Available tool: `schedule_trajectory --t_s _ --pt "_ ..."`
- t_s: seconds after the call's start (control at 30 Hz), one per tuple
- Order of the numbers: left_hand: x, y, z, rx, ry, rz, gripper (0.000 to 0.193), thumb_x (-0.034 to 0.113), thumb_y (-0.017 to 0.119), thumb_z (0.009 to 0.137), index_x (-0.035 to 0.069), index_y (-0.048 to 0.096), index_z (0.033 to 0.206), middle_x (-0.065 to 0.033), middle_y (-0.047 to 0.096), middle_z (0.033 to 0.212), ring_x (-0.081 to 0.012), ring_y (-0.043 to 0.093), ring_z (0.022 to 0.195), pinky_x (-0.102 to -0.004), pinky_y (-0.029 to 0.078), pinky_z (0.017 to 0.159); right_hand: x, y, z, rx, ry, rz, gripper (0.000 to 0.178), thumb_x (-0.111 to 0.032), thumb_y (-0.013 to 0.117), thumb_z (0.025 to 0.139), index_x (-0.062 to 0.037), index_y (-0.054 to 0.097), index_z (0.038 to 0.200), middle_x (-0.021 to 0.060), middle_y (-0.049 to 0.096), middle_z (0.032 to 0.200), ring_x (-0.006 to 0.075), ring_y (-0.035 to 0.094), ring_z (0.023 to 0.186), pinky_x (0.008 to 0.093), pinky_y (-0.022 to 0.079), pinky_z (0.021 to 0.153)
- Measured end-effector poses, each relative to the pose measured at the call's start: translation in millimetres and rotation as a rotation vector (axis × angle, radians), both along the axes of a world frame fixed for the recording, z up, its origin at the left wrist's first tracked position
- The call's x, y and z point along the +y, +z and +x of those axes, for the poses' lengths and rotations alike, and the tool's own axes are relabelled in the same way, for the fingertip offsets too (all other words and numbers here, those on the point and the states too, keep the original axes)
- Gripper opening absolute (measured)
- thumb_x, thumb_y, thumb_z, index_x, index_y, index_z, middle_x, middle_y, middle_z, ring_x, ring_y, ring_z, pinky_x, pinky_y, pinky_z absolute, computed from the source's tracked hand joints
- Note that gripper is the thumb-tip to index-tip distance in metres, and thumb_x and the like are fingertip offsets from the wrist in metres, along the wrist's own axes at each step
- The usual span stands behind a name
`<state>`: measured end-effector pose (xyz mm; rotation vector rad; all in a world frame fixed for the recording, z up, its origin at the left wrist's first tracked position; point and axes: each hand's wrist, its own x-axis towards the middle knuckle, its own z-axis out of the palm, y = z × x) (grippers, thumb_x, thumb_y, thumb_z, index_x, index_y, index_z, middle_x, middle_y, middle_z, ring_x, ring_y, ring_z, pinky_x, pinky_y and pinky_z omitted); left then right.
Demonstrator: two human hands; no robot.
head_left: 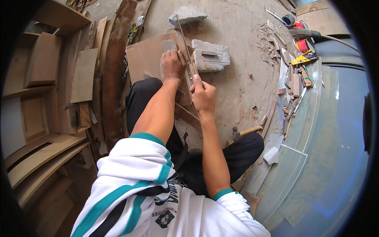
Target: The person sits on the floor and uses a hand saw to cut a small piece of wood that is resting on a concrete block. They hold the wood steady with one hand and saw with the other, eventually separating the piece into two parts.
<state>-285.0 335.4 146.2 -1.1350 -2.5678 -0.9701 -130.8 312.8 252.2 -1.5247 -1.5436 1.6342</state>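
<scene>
My right hand [204, 94] is closed around the handle end of a handsaw [182, 34], its thumb lying forward along the tool. The long blade is nearly edge-on to me and points away; its teeth cannot be made out. Just left of the blade, my left hand [173, 65] is closed over a narrow grey board [170, 46], fingertips mostly hidden. Beneath that lies a wide brown wooden panel [144, 55]. A rough concrete block [213, 63] with a small grey strip [208, 53] on it sits right of the blade. A second concrete block [190, 15] is farther off.
Planks [114, 75] and wooden cabinet parts [43, 59] crowd the left. A hammer [248, 131] lies by my right knee. Wood offcuts [294, 85], a red tape roll [304, 45] and a broom [306, 32] are at right, beside glass sheets [312, 158].
</scene>
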Motion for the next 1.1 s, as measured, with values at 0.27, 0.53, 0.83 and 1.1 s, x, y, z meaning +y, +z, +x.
schedule_trajectory --t_s 0.27,0.53,0.83,1.1 --pt "-8 5 -2 -0.01 0.012 -0.04 0.023 0.024 0.053 0.097 0.005 0.06 0.086 -0.0152 0.062 0.09 -0.0347 0.059 0.089 -0.0458 0.047 0.081 -100 91 105 -0.123 0.043 -0.118 0.046 -0.032 0.055 0.101 -0.0009 0.059 0.068 0.0041 0.051 0.055 0.0128 0.051 0.054 0.0309 0.039 0.053" --pt "-4 0 3 -0.002 -0.016 -0.012 0.021 0.024 0.054 0.096 0.006 0.06 0.086 -0.0147 0.062 0.089 -0.034 0.059 0.087 -0.0462 0.047 0.079 -9 16 4 -0.032 0.063 0.108 0.051 -0.036 0.053 0.102 -0.0032 0.054 0.063 -0.001 0.047 0.054 0.0087 0.041 0.049 0.0282 0.032 0.048" --pt "-1 5 4 0.044 -0.05 -0.025 0.021 0.023 0.054 0.096 0.006 0.059 0.085 -0.0138 0.061 0.087 -0.0337 0.059 0.087 -0.046 0.047 0.079 -13 28 28 -0.006 0.122 0.054 0.046 -0.034 0.051 0.101 0.0005 0.063 0.074 0.0067 0.054 0.057 0.0161 0.052 0.054 0.0345 0.04 0.054" --pt "-11 1 -2 0.052 0.01 0.009 0.02 0.023 0.055 0.096 0.007 0.059 0.084 -0.0128 0.06 0.085 -0.033 0.058 0.085 -0.0459 0.046 0.077 -83 84 88 -0.104 0.113 -0.131 0.047 -0.035 0.052 0.102 0.001 0.059 0.071 0.009 0.053 0.058 0.0175 0.053 0.055 0.0357 0.041 0.056"
